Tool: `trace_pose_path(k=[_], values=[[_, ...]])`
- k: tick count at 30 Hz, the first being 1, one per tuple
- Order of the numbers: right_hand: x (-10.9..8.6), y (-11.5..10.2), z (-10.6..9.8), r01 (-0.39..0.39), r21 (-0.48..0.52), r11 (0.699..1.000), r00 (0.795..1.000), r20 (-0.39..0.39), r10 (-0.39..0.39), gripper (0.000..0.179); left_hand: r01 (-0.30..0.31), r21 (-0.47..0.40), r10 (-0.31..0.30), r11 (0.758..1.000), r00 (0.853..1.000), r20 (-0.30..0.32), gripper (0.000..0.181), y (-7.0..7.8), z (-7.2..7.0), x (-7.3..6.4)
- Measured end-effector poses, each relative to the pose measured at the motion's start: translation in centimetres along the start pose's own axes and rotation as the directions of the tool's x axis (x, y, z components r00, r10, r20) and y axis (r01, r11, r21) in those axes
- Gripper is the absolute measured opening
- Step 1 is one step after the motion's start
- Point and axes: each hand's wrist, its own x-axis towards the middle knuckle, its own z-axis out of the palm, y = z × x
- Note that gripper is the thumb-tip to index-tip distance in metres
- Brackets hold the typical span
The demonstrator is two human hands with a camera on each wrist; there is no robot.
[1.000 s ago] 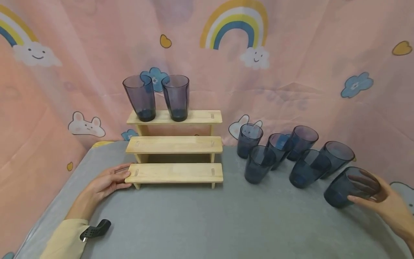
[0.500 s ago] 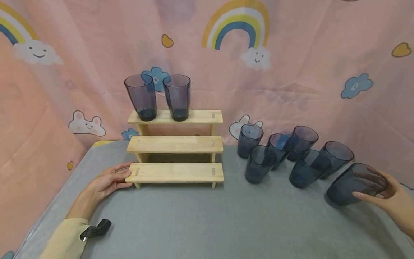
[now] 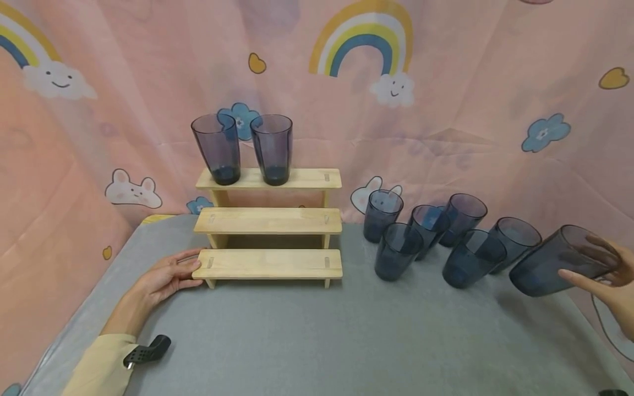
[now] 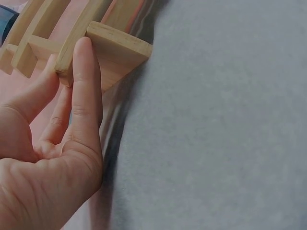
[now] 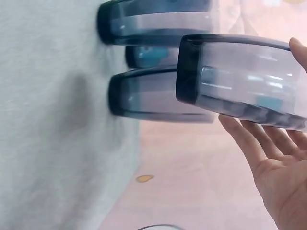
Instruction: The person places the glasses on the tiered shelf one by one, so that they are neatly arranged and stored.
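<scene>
A dark blue-purple drinking glass is held off the table in my right hand, tilted with its rim toward the palm. The right wrist view shows that glass between the thumb and fingers of the right hand. At the left, my left hand pinches the end of the lowest step of a wooden three-step rack. In the left wrist view, the left hand's thumb and fingers lie on either side of the board's corner. On the top step stand two similar glasses.
Several matching glasses stand grouped on the grey tabletop, right of the rack. Behind the table hangs a pink printed cloth. A black strap is on the left sleeve.
My right hand has lifted the glass off the table, up and to the right, tilting it further. The left hand and the rack look almost unchanged.
</scene>
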Motion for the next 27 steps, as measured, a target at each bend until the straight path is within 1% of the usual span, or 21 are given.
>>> trace_pose_path(k=[3, 6, 11, 16, 20, 23, 27], values=[[0.6, -0.8, 0.0, -0.015, -0.03, 0.999, 1.0, -0.026, 0.014, 0.079, 0.0, -0.001, 0.0, 1.0, 1.0, -0.002, 0.066, 0.1, 0.1, 0.0], [1.2, -1.6, -0.1, -0.03, -0.084, 0.996, 0.999, -0.016, 0.028, 0.078, 0.0, -0.003, 0.0, 1.0, 1.0, -0.004, 0.068, 0.2, 0.1, 0.0], [2.1, -2.8, -0.1, -0.043, -0.146, 0.988, 0.999, -0.004, 0.043, 0.076, -0.007, 0.009, 0.007, 1.0, 1.0, 0.014, 0.067, 0.2, 0.1, -0.1], [3.1, -4.1, 0.2, -0.04, -0.156, 0.987, 0.998, 0.04, 0.047, 0.077, -0.013, 0.023, 0.012, 1.0, 1.0, 0.014, 0.071, 0.1, 0.1, -0.1], [3.7, -4.9, 0.6, -0.028, -0.132, 0.991, 0.999, 0.032, 0.033, 0.075, -0.019, 0.023, 0.018, 1.0, 1.0, 0.012, 0.067, 0.0, -0.1, -0.1], [4.2, -5.6, 1.3, -0.063, -0.134, 0.989, 0.998, 0.023, 0.067, 0.074, -0.019, 0.01, 0.019, 1.0, 1.0, 0.01, 0.06, -0.1, -0.2, 0.0], [4.9, -6.5, 2.3, -0.129, -0.167, 0.978, 0.989, 0.049, 0.139, 0.076, -0.019, 0.004, 0.019, 1.0, 1.0, 0.005, 0.058, -0.2, -0.2, 0.0]])
